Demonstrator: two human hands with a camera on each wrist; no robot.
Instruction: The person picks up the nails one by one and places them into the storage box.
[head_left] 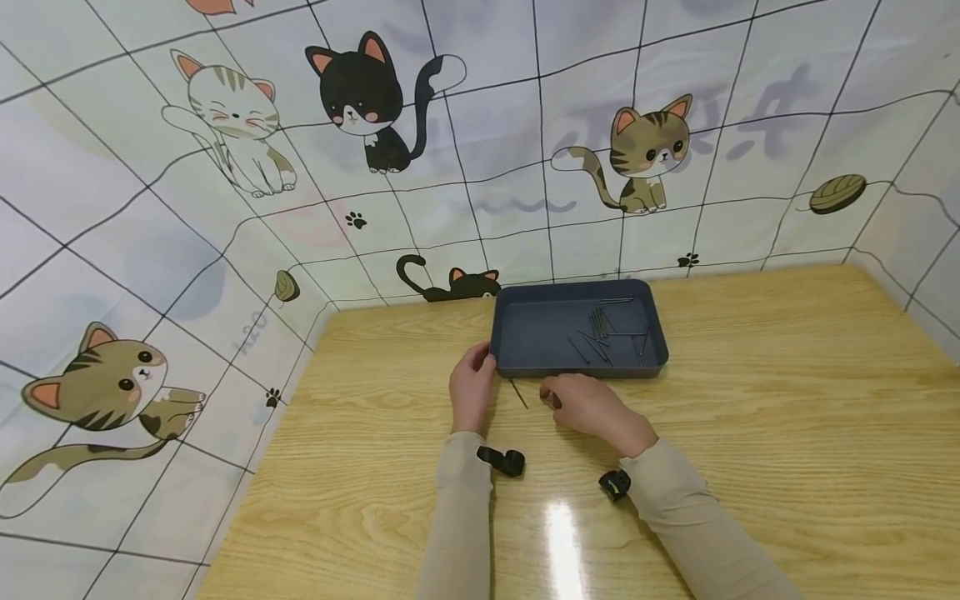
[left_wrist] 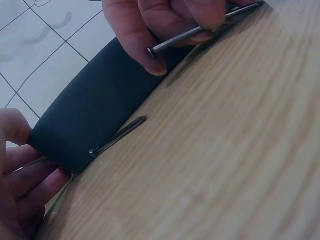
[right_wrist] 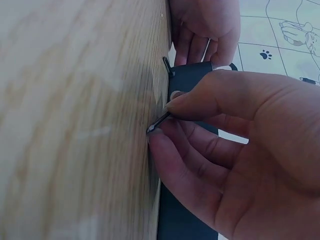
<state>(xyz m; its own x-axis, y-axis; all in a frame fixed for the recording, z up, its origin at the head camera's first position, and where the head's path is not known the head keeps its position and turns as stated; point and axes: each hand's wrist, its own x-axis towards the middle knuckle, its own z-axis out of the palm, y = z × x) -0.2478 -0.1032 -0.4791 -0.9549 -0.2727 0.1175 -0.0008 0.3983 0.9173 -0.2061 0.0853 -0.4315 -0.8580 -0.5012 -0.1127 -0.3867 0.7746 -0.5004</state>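
A dark blue-grey tray (head_left: 534, 333) stands near the back of the table, with several thin nails (head_left: 596, 340) lying in its right half. My left hand (head_left: 472, 389) grips the tray's front left corner, thumb and fingers on either side of it. Between the thumb and fingers of my right hand (head_left: 588, 407) is a nail (left_wrist: 175, 41), pinched low over the table just in front of the tray. Another nail (left_wrist: 120, 135) lies on the wood by the tray's front wall, between the two hands; its flat head shows in the left wrist view.
The wooden table (head_left: 780, 392) meets a wall covering (head_left: 510, 167) printed with cats and grid lines behind the tray and along the left. A black wrist camera (head_left: 504, 461) sits on the left sleeve, and another wrist camera (head_left: 615, 485) on the right.
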